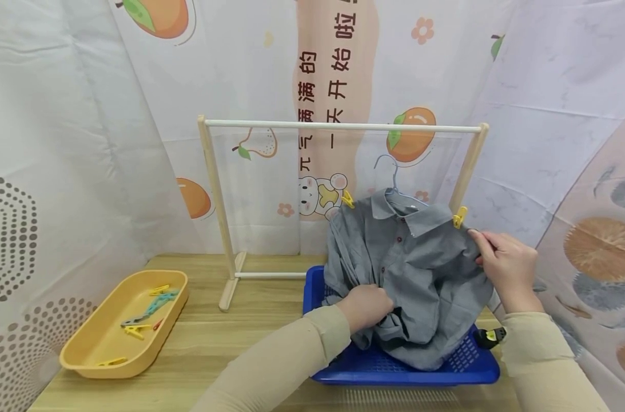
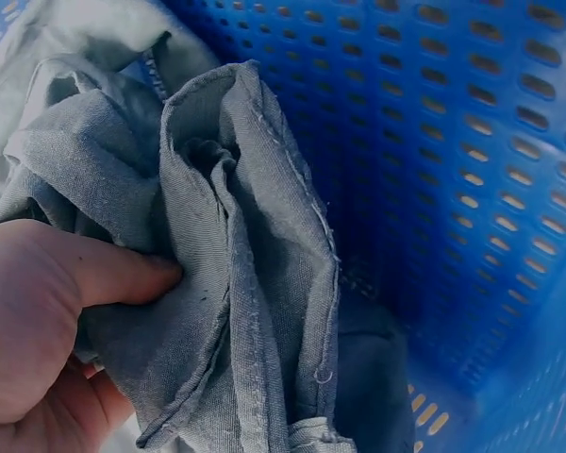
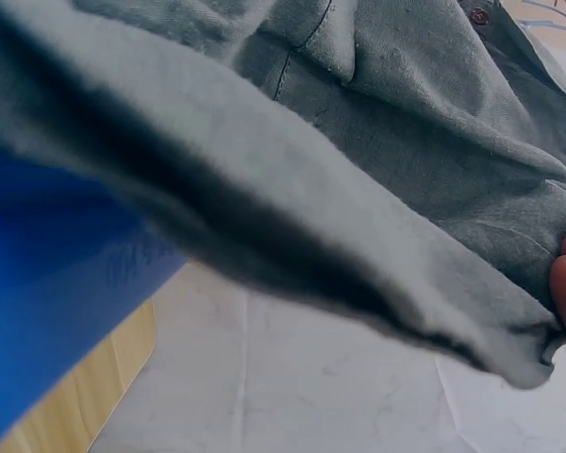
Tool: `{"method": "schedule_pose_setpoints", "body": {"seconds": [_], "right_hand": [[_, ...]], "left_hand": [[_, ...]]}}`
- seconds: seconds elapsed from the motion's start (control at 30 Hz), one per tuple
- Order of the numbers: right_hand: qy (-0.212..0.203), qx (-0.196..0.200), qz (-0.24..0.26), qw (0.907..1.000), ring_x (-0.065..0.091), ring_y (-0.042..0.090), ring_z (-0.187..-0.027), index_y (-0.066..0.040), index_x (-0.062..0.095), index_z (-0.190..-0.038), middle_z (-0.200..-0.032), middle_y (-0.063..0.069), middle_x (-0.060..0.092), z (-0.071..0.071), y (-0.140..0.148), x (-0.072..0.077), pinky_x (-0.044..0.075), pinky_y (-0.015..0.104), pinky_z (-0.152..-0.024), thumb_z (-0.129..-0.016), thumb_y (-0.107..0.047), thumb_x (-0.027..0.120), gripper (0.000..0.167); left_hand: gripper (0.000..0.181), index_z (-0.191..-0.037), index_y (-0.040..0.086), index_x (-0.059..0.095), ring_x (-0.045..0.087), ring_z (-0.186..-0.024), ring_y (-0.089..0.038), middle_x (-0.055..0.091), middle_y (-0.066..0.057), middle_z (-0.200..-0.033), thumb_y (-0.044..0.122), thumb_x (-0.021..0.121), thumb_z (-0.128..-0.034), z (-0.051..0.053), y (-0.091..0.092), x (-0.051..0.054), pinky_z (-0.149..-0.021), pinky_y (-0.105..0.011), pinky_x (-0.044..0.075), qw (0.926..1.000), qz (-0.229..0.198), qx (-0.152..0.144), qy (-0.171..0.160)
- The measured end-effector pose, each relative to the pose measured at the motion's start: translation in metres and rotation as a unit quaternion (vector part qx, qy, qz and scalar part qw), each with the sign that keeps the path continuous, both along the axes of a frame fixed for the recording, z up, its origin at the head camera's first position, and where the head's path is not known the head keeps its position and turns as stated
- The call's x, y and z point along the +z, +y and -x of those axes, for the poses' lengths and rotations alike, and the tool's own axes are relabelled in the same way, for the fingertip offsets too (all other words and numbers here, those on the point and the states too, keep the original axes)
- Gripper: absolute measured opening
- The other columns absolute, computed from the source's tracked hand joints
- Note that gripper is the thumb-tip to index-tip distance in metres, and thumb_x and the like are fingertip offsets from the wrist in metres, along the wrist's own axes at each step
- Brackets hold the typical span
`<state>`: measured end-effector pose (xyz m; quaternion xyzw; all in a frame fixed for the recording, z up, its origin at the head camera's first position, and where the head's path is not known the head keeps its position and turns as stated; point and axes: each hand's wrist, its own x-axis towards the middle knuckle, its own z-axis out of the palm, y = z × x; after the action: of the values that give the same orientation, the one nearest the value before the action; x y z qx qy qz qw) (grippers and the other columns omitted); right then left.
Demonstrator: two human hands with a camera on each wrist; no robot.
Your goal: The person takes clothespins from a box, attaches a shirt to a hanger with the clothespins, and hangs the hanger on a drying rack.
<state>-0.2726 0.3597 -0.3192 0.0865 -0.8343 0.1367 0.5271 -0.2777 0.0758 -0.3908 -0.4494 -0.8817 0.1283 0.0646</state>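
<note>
A grey buttoned shirt (image 1: 410, 257) is on a light blue wire hanger (image 1: 394, 171), its hook below the rack's top rod and apart from it in the head view. Yellow clothespins clip both shoulders, one on the left (image 1: 347, 199) and one on the right (image 1: 460, 218). My right hand (image 1: 508, 266) pinches the shirt just beside the right clothespin. Lower down, my left hand (image 1: 366, 308) grips bunched cloth; in the left wrist view the thumb presses on folded fabric (image 2: 264, 236) with a raw seam. The lower shirt lies in a blue basket (image 1: 394, 377).
A wooden rack (image 1: 211, 194) with a white top rod (image 1: 291, 124) stands behind the basket. At left, a yellow tray (image 1: 75, 355) holds several clothespins (image 1: 160, 300). A black object with a yellow label (image 1: 489, 337) is by the right sleeve cuff. Printed curtains surround the table (image 1: 214, 343).
</note>
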Motion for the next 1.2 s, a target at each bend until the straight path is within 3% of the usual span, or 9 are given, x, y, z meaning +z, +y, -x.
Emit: {"method": "schedule_pose_setpoints", "body": {"seconds": [0.1, 0.33, 0.7, 0.87, 1.07, 1.2], "right_hand": [[0.003, 0.002, -0.001, 1.0000, 0.056, 0.012, -0.047, -0.009, 0.080, -0.078, -0.054, 0.000, 0.064, 0.001, 0.000, 0.000, 0.036, 0.014, -0.053, -0.090, -0.021, 0.079, 0.018], [0.010, 0.019, 0.004, 0.9998, 0.036, -0.023, -0.061, -0.008, 0.081, -0.078, -0.060, 0.004, 0.067, -0.002, -0.001, 0.003, 0.036, 0.013, -0.055, -0.089, -0.018, 0.080, 0.015], [0.024, 0.031, -0.007, 0.9992, 0.036, -0.023, -0.064, -0.007, 0.081, -0.078, -0.057, 0.003, 0.066, -0.004, -0.003, 0.010, 0.037, 0.012, -0.056, -0.088, -0.016, 0.080, 0.014], [0.029, 0.031, -0.018, 0.9989, 0.042, -0.013, -0.058, -0.007, 0.080, -0.078, -0.055, 0.002, 0.064, -0.005, -0.004, 0.012, 0.038, 0.015, -0.053, -0.088, -0.016, 0.080, 0.014], [0.032, 0.026, -0.030, 0.9987, 0.058, 0.021, -0.048, -0.006, 0.081, -0.080, -0.055, 0.003, 0.064, -0.007, -0.005, 0.015, 0.039, 0.018, -0.050, -0.088, -0.017, 0.079, 0.013], [0.034, 0.027, -0.029, 0.9986, 0.059, 0.024, -0.049, -0.006, 0.081, -0.081, -0.056, 0.003, 0.065, -0.007, -0.006, 0.016, 0.039, 0.016, -0.051, -0.088, -0.018, 0.080, 0.013]], "left_hand": [[0.022, -0.100, 0.032, 0.079, 0.065, -0.080, -0.009, 0.072, 0.011, -0.091, 0.017, 0.063, -0.1030, 0.002, -0.002, 0.003, -0.071, -0.021, 0.053, 0.9998, -0.019, -0.011, 0.003], [0.023, -0.097, 0.031, 0.079, 0.064, -0.078, -0.009, 0.072, 0.010, -0.088, 0.015, 0.063, -0.1028, 0.001, -0.006, 0.018, -0.069, -0.021, 0.052, 0.9994, -0.030, -0.020, 0.005], [0.028, -0.105, 0.033, 0.080, 0.065, -0.088, -0.011, 0.073, 0.011, -0.097, 0.011, 0.062, -0.1030, 0.004, -0.019, 0.043, -0.073, -0.023, 0.052, 0.9984, -0.052, -0.022, 0.008], [0.030, -0.110, 0.032, 0.079, 0.064, -0.092, -0.012, 0.073, 0.011, -0.101, 0.010, 0.061, -0.1036, 0.006, -0.026, 0.052, -0.079, -0.024, 0.053, 0.9981, -0.060, -0.017, 0.005], [0.030, -0.112, 0.031, 0.079, 0.064, -0.097, -0.011, 0.074, 0.012, -0.104, 0.009, 0.062, -0.1023, 0.009, -0.035, 0.061, -0.087, -0.024, 0.052, 0.9977, -0.062, -0.022, 0.018], [0.028, -0.112, 0.030, 0.079, 0.064, -0.099, -0.011, 0.074, 0.012, -0.105, 0.008, 0.064, -0.1011, 0.009, -0.042, 0.067, -0.088, -0.024, 0.052, 0.9973, -0.062, -0.028, 0.027]]}}
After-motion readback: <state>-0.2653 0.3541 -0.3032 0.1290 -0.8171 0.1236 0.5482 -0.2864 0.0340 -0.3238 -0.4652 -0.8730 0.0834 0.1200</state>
